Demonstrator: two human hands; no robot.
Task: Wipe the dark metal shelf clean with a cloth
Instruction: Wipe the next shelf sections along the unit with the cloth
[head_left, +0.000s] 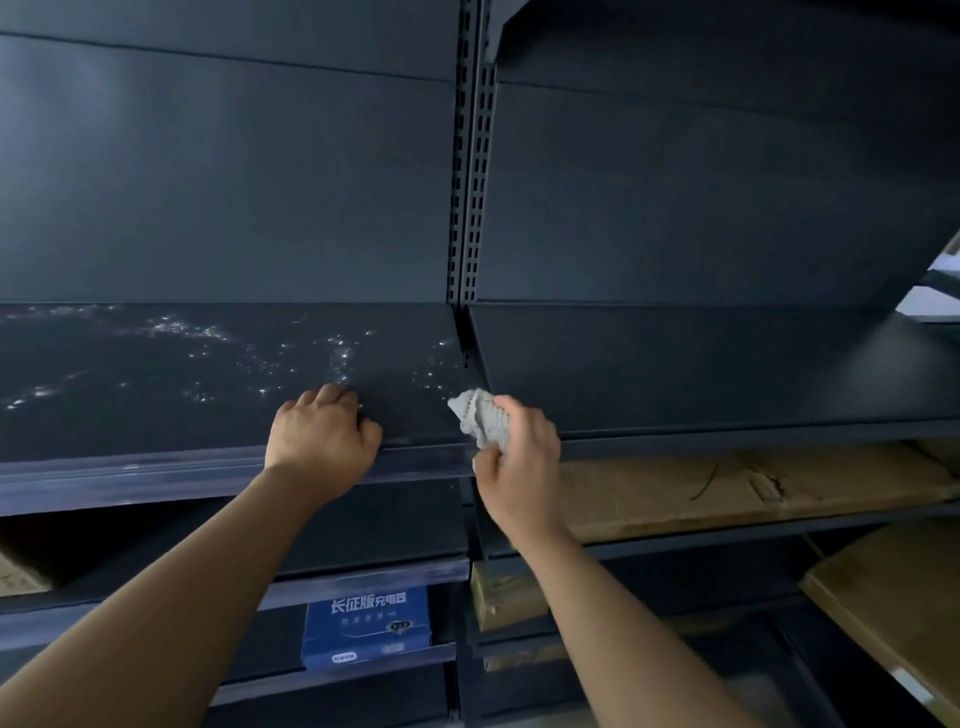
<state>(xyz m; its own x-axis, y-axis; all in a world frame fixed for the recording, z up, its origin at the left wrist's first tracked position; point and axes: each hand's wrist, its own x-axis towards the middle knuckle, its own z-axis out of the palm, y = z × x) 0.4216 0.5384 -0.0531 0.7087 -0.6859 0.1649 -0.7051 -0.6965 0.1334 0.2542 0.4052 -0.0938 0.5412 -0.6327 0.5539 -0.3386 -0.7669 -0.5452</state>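
Note:
The dark metal shelf (156, 395) runs across the middle of the head view, its left section speckled with shiny wet spots. My left hand (323, 435) rests on the shelf's front edge with the fingers curled over the top, holding nothing else. My right hand (519, 457) is at the front edge near the joint between two shelf sections, closed around a bunched grey cloth (480, 415). The cloth's free end pokes up over the shelf surface. The right shelf section (701, 374) looks matt and dry.
A slotted upright post (470, 156) divides the two bays. Lower shelves hold flat cardboard boxes (727, 488), a wooden board (893, 597) at the right and a blue printed box (366, 626). Another dark shelf (727, 41) overhangs at the top right.

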